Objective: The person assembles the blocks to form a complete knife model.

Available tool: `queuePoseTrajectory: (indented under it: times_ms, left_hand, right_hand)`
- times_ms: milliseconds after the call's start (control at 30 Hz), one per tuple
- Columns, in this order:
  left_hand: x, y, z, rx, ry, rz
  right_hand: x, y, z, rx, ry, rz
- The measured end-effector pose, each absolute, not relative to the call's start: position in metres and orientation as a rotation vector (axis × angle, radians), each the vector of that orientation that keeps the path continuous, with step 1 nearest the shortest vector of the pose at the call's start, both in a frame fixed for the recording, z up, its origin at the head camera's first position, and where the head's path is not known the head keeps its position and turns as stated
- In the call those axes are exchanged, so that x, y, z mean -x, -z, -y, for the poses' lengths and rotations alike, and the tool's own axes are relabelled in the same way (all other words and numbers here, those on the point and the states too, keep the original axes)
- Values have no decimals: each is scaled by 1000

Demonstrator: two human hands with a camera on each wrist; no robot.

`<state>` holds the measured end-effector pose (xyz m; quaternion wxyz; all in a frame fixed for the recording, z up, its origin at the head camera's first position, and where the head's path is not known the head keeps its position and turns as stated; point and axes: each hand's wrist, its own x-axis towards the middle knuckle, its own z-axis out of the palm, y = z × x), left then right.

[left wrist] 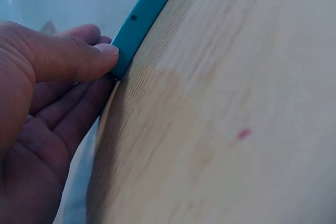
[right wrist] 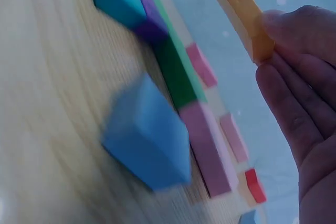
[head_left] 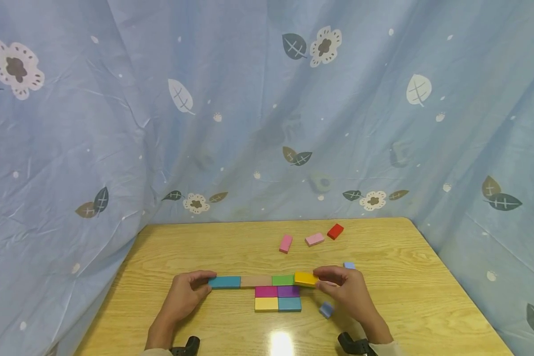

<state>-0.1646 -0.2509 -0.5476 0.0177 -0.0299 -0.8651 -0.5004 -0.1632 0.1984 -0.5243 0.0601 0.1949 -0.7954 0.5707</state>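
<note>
Right hand [head_left: 344, 288] pinching the amber block [head_left: 306, 279] by one end, thumb and fingers; block is up off the table [head_left: 182, 249], at the right of the row by the green block [head_left: 282, 280]. Pink block [right wrist: 209, 150] abuts green's end. Left hand [head_left: 187, 294] pinching the outer end of the teal block [head_left: 224, 282]; tan block [head_left: 255, 281] between teal and green. Magenta block [head_left: 266, 291] and purple block [head_left: 289, 291] on the row's near side. Loose cornflower block [head_left: 327, 310] near right hand. Reads as mid-placement of amber; next move likely needs squaring, then gentle lowering without nudging pink.
</note>
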Motion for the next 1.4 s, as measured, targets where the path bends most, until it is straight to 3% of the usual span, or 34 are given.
queuePoseTrajectory:
  times_ms: [700,933,1133,1400]
  left_hand:
    - [166,548,252,115,1568,2685]
    - [166,548,253,123,1545,2693]
    - [167,548,253,112,1557,2691]
    - [169,549,255,128,1540,2704]
  right_hand:
    - [106,545,-119,-874,-1628,2525]
    - [100,549,-113,-896,-1490,2625]
    - [97,549,-106,-1111,-1514,2460]
    - [102,544,-91,-1149,-1130,2445]
